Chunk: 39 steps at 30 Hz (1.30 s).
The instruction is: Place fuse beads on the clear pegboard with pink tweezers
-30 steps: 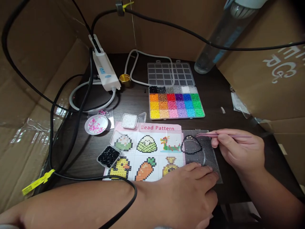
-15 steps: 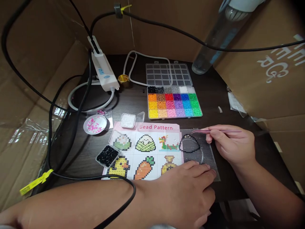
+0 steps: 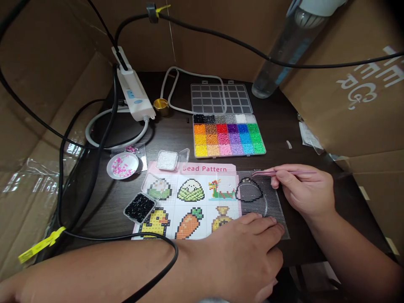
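Observation:
Pink tweezers (image 3: pixel 293 172) are pinched in my right hand (image 3: pixel 311 189), their tips over the top edge of a black bead outline (image 3: pixel 260 191). Whether a bead sits between the tips is too small to tell. The outline lies on a clear pegboard (image 3: pixel 277 210), which overlaps the right side of a printed bead pattern sheet (image 3: pixel 189 202). My left hand (image 3: pixel 252 248) rests with fingers laid out on the board's lower part, below the outline. Near the sheet's left edge stands a small box of black beads (image 3: pixel 139 207) with its clear lid raised.
A sorted bead case (image 3: pixel 229 134) lies behind the sheet, its lid folded back. A box of white beads (image 3: pixel 166 160), a dish of pink beads (image 3: pixel 122 165), a gold cup (image 3: pixel 161 106) and a power strip (image 3: pixel 134 92) stand to the left. A black cable (image 3: pixel 172 256) crosses my left forearm.
The whole view has shifted slightly left. The tweezer tips stay near the top of the outline, and my left hand keeps its place on the pegboard.

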{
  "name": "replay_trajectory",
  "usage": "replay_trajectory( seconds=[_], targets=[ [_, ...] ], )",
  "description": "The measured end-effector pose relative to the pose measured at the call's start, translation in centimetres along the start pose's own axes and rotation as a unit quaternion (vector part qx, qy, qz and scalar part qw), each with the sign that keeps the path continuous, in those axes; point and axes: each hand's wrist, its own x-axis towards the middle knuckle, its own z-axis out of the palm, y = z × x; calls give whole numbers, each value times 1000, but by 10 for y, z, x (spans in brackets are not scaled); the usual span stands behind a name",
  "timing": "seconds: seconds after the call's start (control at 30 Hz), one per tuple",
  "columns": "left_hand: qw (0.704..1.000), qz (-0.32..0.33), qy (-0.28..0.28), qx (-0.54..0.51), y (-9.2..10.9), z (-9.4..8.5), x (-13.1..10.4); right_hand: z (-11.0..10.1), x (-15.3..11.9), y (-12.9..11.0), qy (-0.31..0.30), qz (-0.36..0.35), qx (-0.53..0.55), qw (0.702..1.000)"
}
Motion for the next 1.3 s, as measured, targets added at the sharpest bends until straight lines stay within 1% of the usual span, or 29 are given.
replay_trajectory(
  seconds=[0.3,0.6,1.03,1.3],
  targets=[
    [1000,0,-7,-3,0,-1,1,0,0,1,-3,9,-1,1000],
    [1000,-2,-12,-4,0,-2,1,0,1,0,-7,-3,-1,1000],
    [1000,2,5,-4,0,0,0,0,0,1,-12,4,1,1000],
    [1000,0,-3,1,0,0,1,-1,1,0,-15,7,-1,1000]
  ],
)
